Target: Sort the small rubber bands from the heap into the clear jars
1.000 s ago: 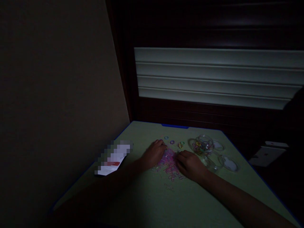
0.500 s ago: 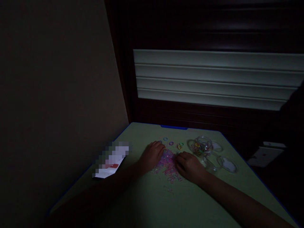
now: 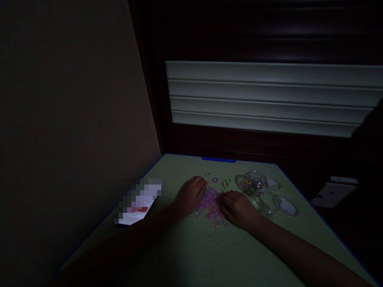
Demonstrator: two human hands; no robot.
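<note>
A loose heap of small pink and purple elastic bands (image 3: 212,205) lies on the pale green table (image 3: 185,255). My left hand (image 3: 192,195) rests at the heap's left edge, its fingers curled and pressed together toward the bands. On the opposite side, my right hand (image 3: 239,208) touches the heap's right edge with bent fingers. Both sets of fingertips are dim and partly hidden, so anything between them does not show. Behind the heap lie several larger coloured hair ties, among them a purple one (image 3: 215,180) and a yellow one (image 3: 225,184).
Right of the heap stands a clear round container (image 3: 255,180) with coloured hair ties inside. An open clear container (image 3: 266,207) and a clear lid (image 3: 288,206) lie nearer. A lit phone-like screen (image 3: 139,207) sits at left. Wall and dark panelling border the table.
The view has shifted very slightly. Both hands stay at the sides of the heap, with barely any visible movement.
</note>
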